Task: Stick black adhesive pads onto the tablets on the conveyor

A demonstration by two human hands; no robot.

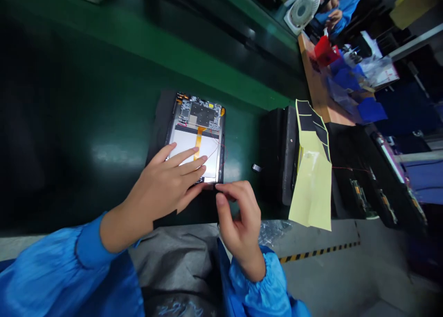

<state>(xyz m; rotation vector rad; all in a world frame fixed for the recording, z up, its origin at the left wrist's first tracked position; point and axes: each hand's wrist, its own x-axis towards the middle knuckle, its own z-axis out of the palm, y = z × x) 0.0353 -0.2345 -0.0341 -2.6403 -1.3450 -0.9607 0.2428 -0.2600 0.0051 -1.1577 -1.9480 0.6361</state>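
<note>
The opened tablet lies near the front edge of the green table, long axis running away from the person, circuit board at the far end. The left hand rests spread on its battery; the right hand pinches narrowly at the near edge. Probably light but fragile: best held by the black frame

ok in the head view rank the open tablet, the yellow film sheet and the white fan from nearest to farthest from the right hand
From the right hand:
1. open tablet, just ahead and left, fingertips at its lower edge
2. yellow film sheet, to the right
3. white fan, far ahead, upper right
</note>
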